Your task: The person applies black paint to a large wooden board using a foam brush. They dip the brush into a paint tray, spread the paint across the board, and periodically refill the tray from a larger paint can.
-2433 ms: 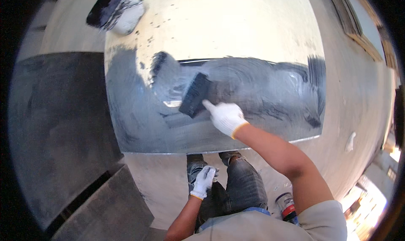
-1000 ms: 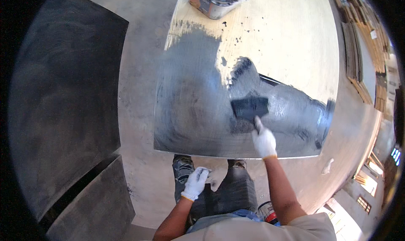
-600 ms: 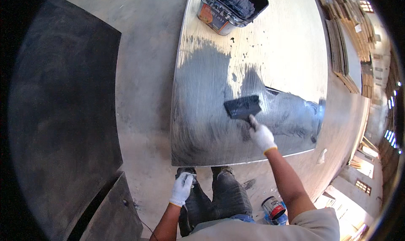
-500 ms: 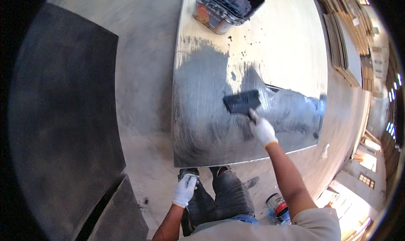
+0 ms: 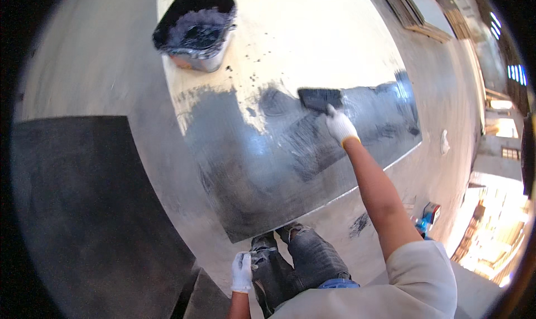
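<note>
My right hand (image 5: 340,125), in a white knitted glove, grips a wide flat black paintbrush (image 5: 318,99). The brush lies on a pale panel (image 5: 312,34) at the border between its bare far part and the wet, dark-coated near part. A tub (image 5: 209,62) of dark paint with a smeared rim stands on the panel at the far left. Specks of paint dot the bare surface beside it. My left hand (image 5: 242,271), gloved too, hangs by my left leg with its fingers curled; what they hold, if anything, is too small to make out.
A dark-coated board (image 5: 84,179) lies at the left. Stacked boards (image 5: 416,17) are at the far right. A can (image 5: 431,213) stands on the floor to my right, and a small white scrap (image 5: 444,142) lies beyond the panel's right edge.
My right hand has pushed the brush farther away over the panel, and more of the pale strip near it is dark. The whole view has turned and shifted; my left hand stays low.
</note>
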Demonstrator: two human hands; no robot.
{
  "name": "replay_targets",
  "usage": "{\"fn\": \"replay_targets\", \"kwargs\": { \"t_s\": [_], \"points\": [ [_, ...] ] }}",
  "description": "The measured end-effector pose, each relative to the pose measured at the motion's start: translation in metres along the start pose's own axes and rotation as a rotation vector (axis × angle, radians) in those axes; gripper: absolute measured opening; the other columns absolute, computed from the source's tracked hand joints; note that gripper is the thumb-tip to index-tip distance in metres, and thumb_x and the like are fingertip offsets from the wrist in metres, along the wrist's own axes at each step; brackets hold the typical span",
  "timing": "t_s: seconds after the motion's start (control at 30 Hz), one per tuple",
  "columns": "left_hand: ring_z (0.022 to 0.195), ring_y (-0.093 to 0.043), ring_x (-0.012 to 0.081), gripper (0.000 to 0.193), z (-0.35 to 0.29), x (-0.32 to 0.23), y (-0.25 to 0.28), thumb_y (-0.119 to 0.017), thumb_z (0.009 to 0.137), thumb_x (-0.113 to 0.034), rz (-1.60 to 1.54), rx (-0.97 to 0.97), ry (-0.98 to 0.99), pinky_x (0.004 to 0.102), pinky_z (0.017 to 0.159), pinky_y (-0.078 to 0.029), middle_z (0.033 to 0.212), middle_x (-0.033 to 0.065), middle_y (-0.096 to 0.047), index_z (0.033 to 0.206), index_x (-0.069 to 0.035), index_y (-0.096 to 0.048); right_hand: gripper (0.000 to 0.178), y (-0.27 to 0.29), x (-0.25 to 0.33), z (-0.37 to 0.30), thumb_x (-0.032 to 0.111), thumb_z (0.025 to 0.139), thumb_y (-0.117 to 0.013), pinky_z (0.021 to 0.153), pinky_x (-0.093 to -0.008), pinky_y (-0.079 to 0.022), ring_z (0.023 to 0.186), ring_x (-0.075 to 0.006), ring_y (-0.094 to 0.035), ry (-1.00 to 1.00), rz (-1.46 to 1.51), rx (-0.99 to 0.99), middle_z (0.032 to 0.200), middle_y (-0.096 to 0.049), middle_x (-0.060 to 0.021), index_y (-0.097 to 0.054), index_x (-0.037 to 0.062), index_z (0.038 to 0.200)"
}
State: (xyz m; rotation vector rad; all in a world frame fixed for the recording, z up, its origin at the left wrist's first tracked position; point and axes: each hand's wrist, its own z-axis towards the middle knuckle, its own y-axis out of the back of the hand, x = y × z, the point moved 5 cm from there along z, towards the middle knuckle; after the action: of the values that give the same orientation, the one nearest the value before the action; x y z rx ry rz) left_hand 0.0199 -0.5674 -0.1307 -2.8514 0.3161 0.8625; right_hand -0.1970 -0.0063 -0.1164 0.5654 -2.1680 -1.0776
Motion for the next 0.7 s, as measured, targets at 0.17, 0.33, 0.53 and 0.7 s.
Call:
{"fn": "replay_targets", "kwargs": {
  "t_s": [0.17, 0.33, 0.53, 0.7],
  "points": [
    [0.068, -0.067, 0.0159, 0.02, -0.013, -0.006, -0.024, -0.051, 0.106, -0.017, -0.001, -0.018, 0.097, 0.0302, 0.06, -0.056, 0.099, 0.0122, -0.072, 0.106, -0.002, -0.064, 0.047, -0.041, 0.047, -0.064, 0.029, 0.097, -0.046, 0.093, -0.0507, -0.052, 0.102, -0.0415, -0.068, 0.064, -0.202, 0.097, 0.109, -0.071, -0.0229, -0.057, 0.0192, 0.142],
    [0.08, -0.068, 0.014, 0.02, -0.017, -0.006, -0.059, -0.055, 0.105, -0.019, 0.086, 0.039, 0.078, 0.0284, 0.063, -0.058, 0.103, 0.0112, -0.073, 0.107, -0.001, -0.064, 0.05, 0.015, -0.025, -0.022, 0.03, 0.098, -0.048, 0.095, -0.0509, -0.051, 0.107, -0.0403, -0.068, -0.089, -0.074, -0.092, 0.114, -0.07, -0.0246, -0.053, 0.0134, 0.144],
    [0.078, -0.067, 0.0145, 0.023, -0.016, -0.012, -0.062, -0.056, 0.104, -0.022, 0.303, 0.038, 0.158, 0.0297, 0.063, -0.058, 0.097, 0.009, -0.071, 0.106, -0.001, -0.064, 0.045, 0.007, -0.032, -0.05, 0.028, 0.098, -0.048, 0.082, -0.0533, -0.054, 0.091, -0.0406, -0.071, 0.089, -0.139, 0.028, 0.098, -0.072, -0.0224, -0.053, 0.0189, 0.142],
    [0.075, -0.065, 0.0159, 0.025, -0.02, -0.014, -0.052, -0.057, 0.103, -0.025, 0.327, -0.027, 0.266, 0.0302, 0.06, -0.055, 0.094, 0.0082, -0.069, 0.106, -0.001, -0.064, 0.051, 0.027, -0.135, -0.1, 0.034, 0.095, -0.052, 0.084, -0.0506, -0.055, 0.092, -0.04, -0.071, -0.217, -0.177, 0.05, 0.101, -0.073, -0.0211, -0.052, 0.0303, 0.147]
  ]
}}
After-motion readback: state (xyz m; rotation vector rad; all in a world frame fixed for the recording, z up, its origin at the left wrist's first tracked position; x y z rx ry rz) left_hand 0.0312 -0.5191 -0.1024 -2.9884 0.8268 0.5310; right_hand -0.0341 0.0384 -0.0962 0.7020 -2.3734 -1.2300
